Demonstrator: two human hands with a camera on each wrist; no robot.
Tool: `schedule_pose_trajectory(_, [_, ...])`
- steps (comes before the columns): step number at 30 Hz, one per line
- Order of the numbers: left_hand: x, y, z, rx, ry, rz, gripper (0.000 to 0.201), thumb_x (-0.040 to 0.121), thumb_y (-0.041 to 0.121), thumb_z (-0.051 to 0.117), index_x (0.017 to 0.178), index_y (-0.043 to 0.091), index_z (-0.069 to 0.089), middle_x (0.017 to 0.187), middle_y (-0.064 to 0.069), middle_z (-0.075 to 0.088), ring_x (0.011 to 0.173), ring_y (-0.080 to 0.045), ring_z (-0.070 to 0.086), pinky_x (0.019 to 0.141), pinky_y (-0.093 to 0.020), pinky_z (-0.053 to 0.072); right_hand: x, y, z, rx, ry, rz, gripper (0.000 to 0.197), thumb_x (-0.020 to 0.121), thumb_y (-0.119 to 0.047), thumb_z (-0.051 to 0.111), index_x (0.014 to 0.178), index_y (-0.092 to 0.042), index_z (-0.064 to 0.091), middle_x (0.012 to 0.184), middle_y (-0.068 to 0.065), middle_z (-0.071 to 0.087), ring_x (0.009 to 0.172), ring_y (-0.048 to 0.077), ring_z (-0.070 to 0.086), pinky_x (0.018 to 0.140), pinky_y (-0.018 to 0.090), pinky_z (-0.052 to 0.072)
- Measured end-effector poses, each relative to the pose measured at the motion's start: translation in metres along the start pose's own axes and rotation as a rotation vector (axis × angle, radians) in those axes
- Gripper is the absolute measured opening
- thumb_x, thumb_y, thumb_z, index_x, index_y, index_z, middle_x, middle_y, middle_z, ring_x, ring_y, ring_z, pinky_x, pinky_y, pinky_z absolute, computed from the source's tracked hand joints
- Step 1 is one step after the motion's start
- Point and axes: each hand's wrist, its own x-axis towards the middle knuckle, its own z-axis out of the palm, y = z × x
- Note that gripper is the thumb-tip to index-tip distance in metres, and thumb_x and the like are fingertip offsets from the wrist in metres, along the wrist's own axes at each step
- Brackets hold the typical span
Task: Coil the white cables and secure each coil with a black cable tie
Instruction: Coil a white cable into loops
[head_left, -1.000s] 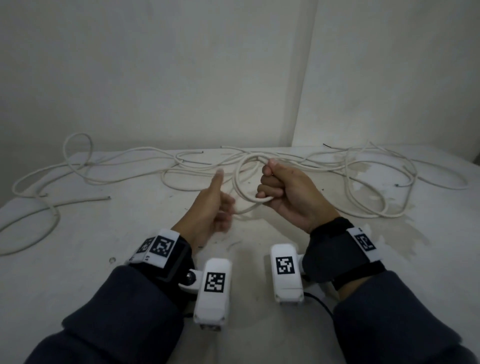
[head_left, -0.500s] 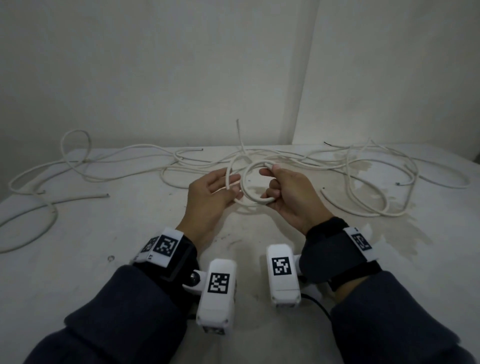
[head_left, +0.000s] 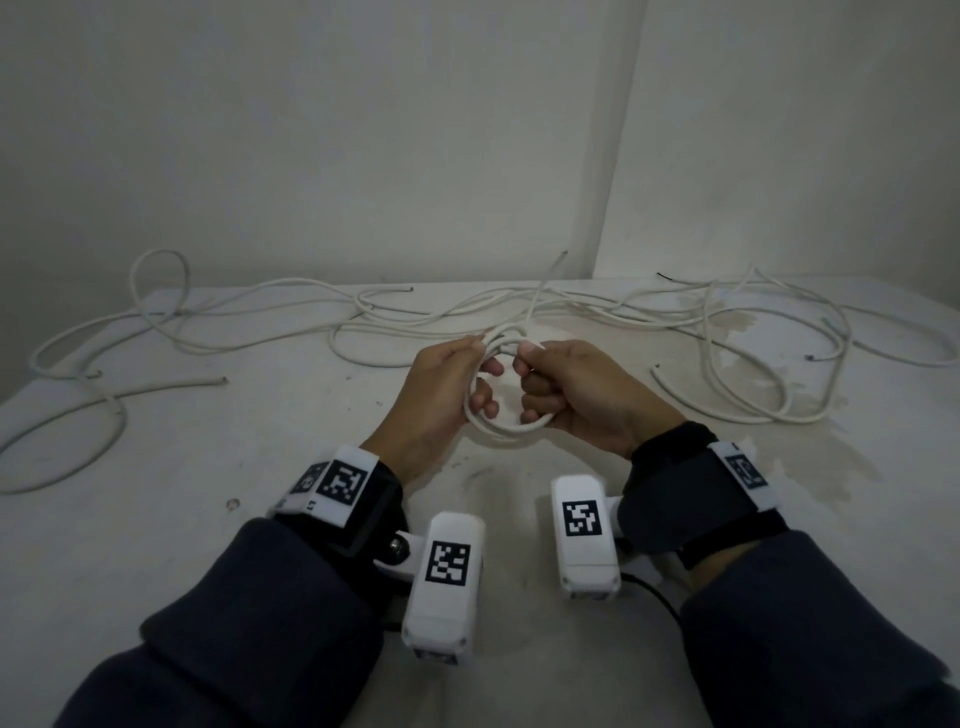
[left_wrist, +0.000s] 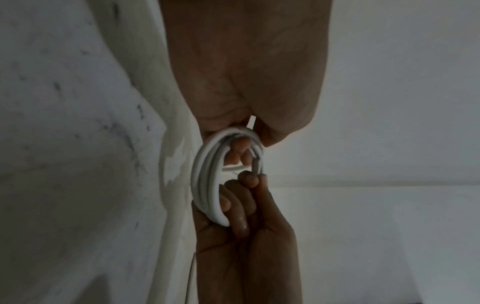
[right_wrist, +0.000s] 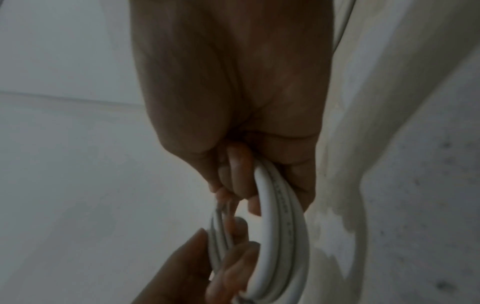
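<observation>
A small coil of white cable (head_left: 501, 425) hangs between both hands just above the table (head_left: 260, 467). My left hand (head_left: 447, 384) grips the coil's left side, fingers curled through the ring. My right hand (head_left: 566, 387) grips its right side and pinches the strand at the top. The coil (left_wrist: 207, 185) shows several turns in the left wrist view, with a cut end by the fingertips. In the right wrist view the coil (right_wrist: 278, 236) passes under my right fingers. The cable's free tail (head_left: 545, 280) rises up behind the hands. No black cable tie shows.
Loose white cables (head_left: 753, 332) sprawl across the back of the table, from a raised loop at far left (head_left: 156, 280) to big loops at right. A cut end (head_left: 221, 381) lies left of my hands. Walls close off the back.
My left hand came across to the coil and now grips its left side. The loop has tightened into a smaller multi-turn coil, and the free tail swung up behind the hands.
</observation>
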Motion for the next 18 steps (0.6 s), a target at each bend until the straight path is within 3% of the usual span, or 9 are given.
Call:
schedule_pose_trajectory(4, [-0.002, 0.003, -0.002, 0.227, -0.047, 0.059, 0.041, 0.102, 0.022, 0.040, 0.064, 0.011, 0.046, 0.053, 0.002, 0.035, 0.037, -0.008, 0.032, 0.044, -0.024, 0.044, -0.005, -0.004, 0.003, -0.071, -0.125, 0.018, 0.032, 0.103, -0.020, 0.037, 0.074, -0.011, 0.049, 0.047, -0.009, 0.029, 0.039, 0.005, 0.026, 0.058, 0.026, 0.043])
schedule_pose_trajectory(9, [0.000, 0.017, -0.004, 0.448, -0.101, 0.029, 0.043, 0.103, 0.023, 0.034, 0.066, 0.008, 0.048, 0.046, 0.006, 0.039, 0.034, -0.010, 0.040, 0.050, -0.031, 0.055, -0.007, -0.004, 0.003, -0.132, -0.177, 0.002, 0.033, 0.104, -0.020, 0.037, 0.075, -0.011, 0.049, 0.051, -0.008, 0.028, 0.040, 0.006, 0.026, 0.065, 0.033, 0.038])
schedule_pose_trajectory(12, [-0.001, 0.023, -0.006, 0.406, -0.143, -0.042, 0.040, 0.101, 0.020, 0.034, 0.065, 0.006, 0.044, 0.052, -0.002, 0.036, 0.036, -0.017, 0.041, 0.050, -0.032, 0.055, -0.008, -0.006, 0.003, -0.193, -0.190, -0.004, 0.031, 0.103, -0.021, 0.039, 0.076, -0.011, 0.051, 0.052, -0.008, 0.030, 0.042, 0.007, 0.028, 0.068, 0.034, 0.039])
schedule_pose_trajectory(16, [-0.002, 0.024, -0.008, 0.377, -0.232, -0.068, 0.039, 0.101, 0.035, 0.042, 0.072, 0.011, 0.053, 0.053, 0.003, 0.031, 0.037, -0.012, 0.037, 0.051, -0.029, 0.052, -0.013, -0.012, 0.006, -0.214, -0.126, -0.023, 0.010, 0.100, -0.019, 0.046, 0.097, -0.010, 0.047, 0.050, -0.008, 0.036, 0.043, 0.008, 0.034, 0.062, 0.028, 0.048])
schedule_pose_trajectory(18, [-0.002, 0.023, -0.008, 0.375, -0.250, -0.049, 0.038, 0.100, 0.036, 0.042, 0.070, 0.013, 0.048, 0.053, 0.003, 0.030, 0.037, -0.009, 0.035, 0.051, -0.029, 0.053, -0.012, -0.011, 0.004, -0.181, -0.093, -0.027, 0.022, 0.097, -0.013, 0.054, 0.114, -0.017, 0.040, 0.050, -0.006, 0.038, 0.043, 0.009, 0.035, 0.063, 0.032, 0.049])
